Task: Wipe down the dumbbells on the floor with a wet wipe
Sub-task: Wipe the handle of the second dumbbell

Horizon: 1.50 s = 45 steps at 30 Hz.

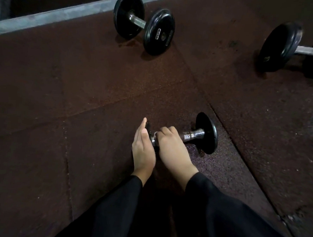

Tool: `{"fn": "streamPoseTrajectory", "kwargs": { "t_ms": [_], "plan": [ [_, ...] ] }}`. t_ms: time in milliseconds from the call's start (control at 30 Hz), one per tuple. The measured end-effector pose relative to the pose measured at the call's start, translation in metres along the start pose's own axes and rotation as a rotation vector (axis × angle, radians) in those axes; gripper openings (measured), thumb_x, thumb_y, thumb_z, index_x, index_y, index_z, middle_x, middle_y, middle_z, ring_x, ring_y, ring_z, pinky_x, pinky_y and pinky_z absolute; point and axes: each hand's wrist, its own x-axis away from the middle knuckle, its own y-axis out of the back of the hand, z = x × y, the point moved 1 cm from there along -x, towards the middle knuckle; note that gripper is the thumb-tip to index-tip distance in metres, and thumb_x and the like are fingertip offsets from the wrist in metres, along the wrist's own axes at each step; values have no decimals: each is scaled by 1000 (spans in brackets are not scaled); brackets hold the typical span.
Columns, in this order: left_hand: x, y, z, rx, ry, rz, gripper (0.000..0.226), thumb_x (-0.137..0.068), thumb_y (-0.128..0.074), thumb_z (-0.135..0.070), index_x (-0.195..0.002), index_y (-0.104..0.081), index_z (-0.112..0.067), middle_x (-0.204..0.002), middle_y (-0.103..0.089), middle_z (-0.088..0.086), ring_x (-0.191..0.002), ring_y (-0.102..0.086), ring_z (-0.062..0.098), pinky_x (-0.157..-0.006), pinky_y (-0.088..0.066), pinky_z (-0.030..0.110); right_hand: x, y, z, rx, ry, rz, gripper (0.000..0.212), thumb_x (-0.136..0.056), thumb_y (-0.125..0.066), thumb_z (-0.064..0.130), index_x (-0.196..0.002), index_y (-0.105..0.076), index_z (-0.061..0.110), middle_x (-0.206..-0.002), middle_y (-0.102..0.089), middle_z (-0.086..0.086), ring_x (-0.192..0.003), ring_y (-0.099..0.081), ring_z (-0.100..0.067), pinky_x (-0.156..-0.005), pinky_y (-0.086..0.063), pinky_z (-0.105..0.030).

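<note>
A small black dumbbell (204,134) with a chrome handle lies on the dark rubber floor (79,104) in front of me. My right hand (172,148) curls over the handle near its left end, and a sliver of white wet wipe (155,134) shows under its fingers. My left hand (143,148) lies flat with straight fingers against the left plate, which it mostly hides. A wet patch glistens on the floor below the handle.
A larger black dumbbell (144,24) stands at the back centre by a grey metal frame (66,15). Another large dumbbell (288,47) sits at the right edge, partly cut off. My black sleeves fill the bottom of the view.
</note>
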Motion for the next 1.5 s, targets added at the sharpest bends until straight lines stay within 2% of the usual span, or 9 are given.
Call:
{"fn": "streamPoseTrajectory", "kwargs": {
  "t_ms": [100, 333, 433, 533, 733, 833, 933, 1300, 1500],
  "plan": [
    [1, 0, 1, 20, -14, -5, 44, -98, -22, -24, -137, -42, -15, -141, -43, -2, -126, -34, -1, -100, -24, 3, 8, -5, 3, 44, 47, 62, 38, -68, -32, 13, -63, -69, 9, -60, -62, -1, -56, -59, -18, -52, -51, -22],
    [0, 0, 1, 3, 1, 10, 41, -101, -21, -19, -138, -39, -15, -141, -41, -5, -124, -30, -6, -92, -18, -8, 4, 3, -3, 9, -113, 127, 17, -79, -52, -5, -86, -67, -1, -84, -63, -12, -81, -57, -31, -71, -47, -35],
    [-1, 0, 2, 24, 10, 10, 40, -101, -23, -21, -137, -41, -16, -142, -42, -3, -124, -33, -4, -95, -21, -4, 4, 3, 8, -87, -73, 66, 10, -71, -60, -4, -76, -67, 1, -75, -64, -11, -70, -58, -29, -64, -51, -30],
    [3, 1, 1, 13, -15, 8, 43, -100, -22, -24, -138, -40, -16, -142, -41, -4, -125, -32, -5, -96, -20, -5, 13, 2, 0, -54, -31, 150, 27, -83, -44, 3, -94, -68, -1, -92, -65, -11, -86, -58, -28, -80, -47, -29],
    [3, 0, 1, 11, -37, 8, 42, -100, -22, -20, -138, -39, -13, -142, -41, -3, -126, -31, -4, -98, -20, -4, 5, 8, -12, -5, -59, 107, 15, -60, -73, -11, -67, -67, 1, -66, -63, -11, -63, -58, -30, -60, -54, -31],
    [1, -1, 2, 31, -12, 3, 45, -98, -22, -27, -137, -40, -16, -143, -41, -2, -128, -34, 0, -108, -25, 12, -6, 12, -2, 16, 6, 232, 23, -89, -42, -4, -102, -62, -2, -107, -60, -15, -102, -48, -31, -91, -34, -32],
    [1, 0, 2, 51, -1, -3, 54, -90, -20, -36, -137, -42, -17, -142, -43, -4, -130, -36, 2, -113, -27, 27, -1, 8, 1, -47, 28, 273, 26, -92, -38, -3, -104, -61, -4, -110, -58, -18, -104, -45, -32, -91, -30, -34],
    [2, 0, 0, 14, -17, 3, 46, -97, -22, -27, -137, -41, -15, -143, -42, -2, -127, -34, -1, -109, -25, 18, 23, -21, -7, -255, -56, -27, 23, -83, -46, 12, -87, -65, 2, -88, -64, -11, -86, -53, -23, -79, -41, -26],
    [4, 0, 0, 13, -38, 8, 56, -90, -17, -33, -137, -41, -14, -141, -42, -4, -126, -32, -6, -101, -20, -1, 43, -33, -16, -275, -50, -110, 21, -79, -46, 14, -81, -61, -1, -90, -62, -14, -84, -42, -16, -75, -39, -27]
  ]
}}
